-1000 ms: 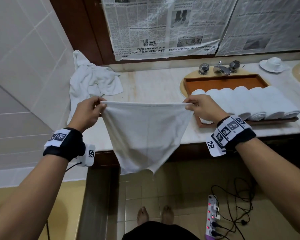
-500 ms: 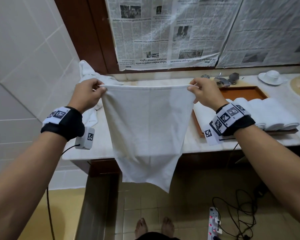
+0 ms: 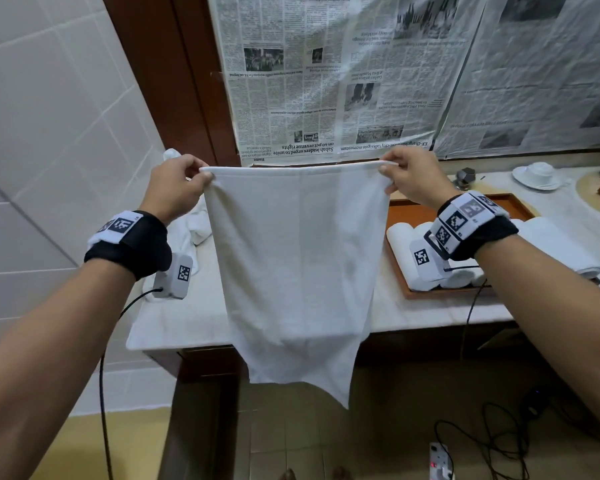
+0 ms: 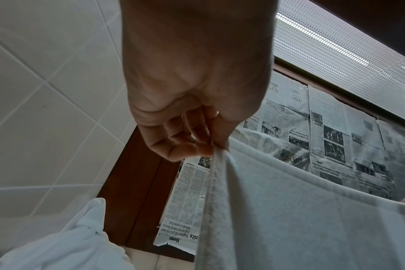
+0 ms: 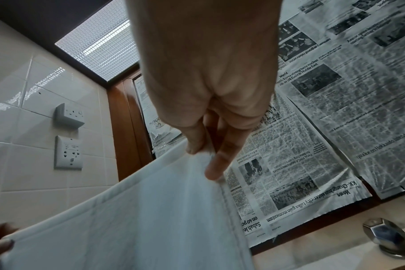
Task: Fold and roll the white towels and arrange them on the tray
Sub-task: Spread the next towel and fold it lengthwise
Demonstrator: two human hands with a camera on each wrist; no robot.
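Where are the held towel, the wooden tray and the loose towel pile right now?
held towel (image 3: 298, 258), head view, middle of the hanging cloth.
wooden tray (image 3: 400, 211), head view, bare floor near its left rim.
loose towel pile (image 4: 65, 244), left wrist view, crumpled top of the heap.

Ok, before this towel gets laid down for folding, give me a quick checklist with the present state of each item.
1. Left hand pinches the held towel at its top corner: ok.
2. Right hand pinches the other top corner: ok.
3. Top edge stretched straight: ok.
4. Bottom edge level: not ok, one corner hangs lower.
5. Bare counter below for laying it down: ok, between the crumpled towels and the tray.
6. Free space on the tray for another roll: cannot tell, the right wrist hides part of it.
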